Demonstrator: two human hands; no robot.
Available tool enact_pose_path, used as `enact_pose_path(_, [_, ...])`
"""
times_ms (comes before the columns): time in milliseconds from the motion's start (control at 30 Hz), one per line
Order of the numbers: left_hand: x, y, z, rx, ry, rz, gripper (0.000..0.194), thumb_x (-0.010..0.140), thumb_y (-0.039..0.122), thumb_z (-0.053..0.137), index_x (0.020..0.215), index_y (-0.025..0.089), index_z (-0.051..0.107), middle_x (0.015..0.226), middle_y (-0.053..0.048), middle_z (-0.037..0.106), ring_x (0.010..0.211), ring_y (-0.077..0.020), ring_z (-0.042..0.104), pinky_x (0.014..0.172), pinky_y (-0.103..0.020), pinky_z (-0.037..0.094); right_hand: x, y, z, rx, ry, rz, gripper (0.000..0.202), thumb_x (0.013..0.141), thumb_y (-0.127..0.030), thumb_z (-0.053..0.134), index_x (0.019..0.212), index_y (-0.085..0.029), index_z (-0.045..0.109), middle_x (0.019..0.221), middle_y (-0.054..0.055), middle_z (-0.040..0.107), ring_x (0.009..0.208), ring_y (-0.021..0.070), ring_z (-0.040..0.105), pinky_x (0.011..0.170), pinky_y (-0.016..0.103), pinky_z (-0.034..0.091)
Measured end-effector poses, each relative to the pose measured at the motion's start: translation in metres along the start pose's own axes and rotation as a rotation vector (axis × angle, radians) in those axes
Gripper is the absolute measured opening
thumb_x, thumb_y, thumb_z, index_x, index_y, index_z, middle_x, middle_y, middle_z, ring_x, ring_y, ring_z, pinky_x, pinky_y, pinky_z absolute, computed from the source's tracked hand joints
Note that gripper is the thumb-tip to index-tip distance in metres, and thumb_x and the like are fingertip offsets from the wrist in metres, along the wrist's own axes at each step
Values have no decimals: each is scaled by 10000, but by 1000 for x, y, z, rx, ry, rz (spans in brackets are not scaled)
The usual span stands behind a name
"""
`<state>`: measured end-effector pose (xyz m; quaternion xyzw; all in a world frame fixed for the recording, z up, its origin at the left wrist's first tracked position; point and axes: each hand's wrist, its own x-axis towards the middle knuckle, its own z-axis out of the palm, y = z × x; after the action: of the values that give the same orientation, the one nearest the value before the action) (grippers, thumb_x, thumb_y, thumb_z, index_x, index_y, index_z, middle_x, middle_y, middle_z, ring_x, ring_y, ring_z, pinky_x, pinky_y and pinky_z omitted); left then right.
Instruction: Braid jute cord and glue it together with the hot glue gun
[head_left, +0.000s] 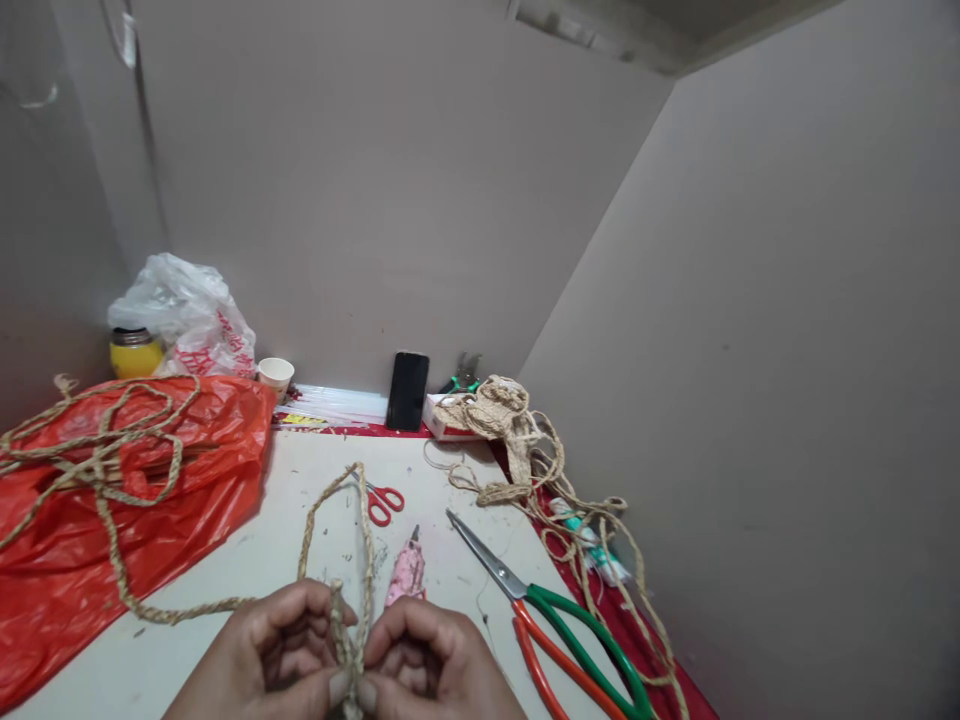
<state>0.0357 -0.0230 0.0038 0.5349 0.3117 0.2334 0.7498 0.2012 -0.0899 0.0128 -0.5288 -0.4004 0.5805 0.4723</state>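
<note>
At the bottom middle, my left hand (pixel 281 655) and my right hand (pixel 427 660) pinch a braided straw rope (pixel 367 545) between thumbs and fingers. A loop of the rope stands up beyond the fingers, and its other run passes left of my left hand towards a red plastic bag. Just past my right hand lies a pink-wrapped glue gun (pixel 406 572), its nozzle pointing away. Small red-handled scissors (pixel 385 503) rest behind the rope loop. Big shears (pixel 517 590) with one green and one orange handle lie to the right of my right hand.
More braided rope lies over the red plastic bag (pixel 225 480) at left. Along the back stand a yellow jar (pixel 135 355), a white plastic bag (pixel 184 310), a paper cup (pixel 276 373), clear glue sticks (pixel 341 405), a phone (pixel 408 390) and pliers (pixel 463 375). Tangled rope (pixel 555 460) runs along the right edge.
</note>
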Motion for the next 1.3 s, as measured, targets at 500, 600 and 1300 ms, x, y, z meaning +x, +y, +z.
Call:
enact_pose_path(500, [2,13,-5,-36,12,103,164,730,211,729,833,155,614,753,-1,624,716,-126,589,695,-230,466,-5,-12,-13,-186,36,34,268,735,-420,712,784,-182,600,620,-19,585,574,118,526,557,220,401])
enact_pose_path(600, [4,15,-9,89,59,145,104,755,199,680,815,152,609,740,3,589,695,-125,561,678,-234,456,-15,-30,-26,-689,61,-130,169,834,-355,579,787,-202,632,690,17,629,629,156,559,569,244,429])
enact_pose_path(1300, [14,19,-24,298,266,241,118,770,251,633,840,165,592,651,33,499,601,-106,460,579,-207,397,-27,2,-44,-1385,98,-129,246,946,-356,363,859,-224,551,760,60,640,668,224,608,601,327,418])
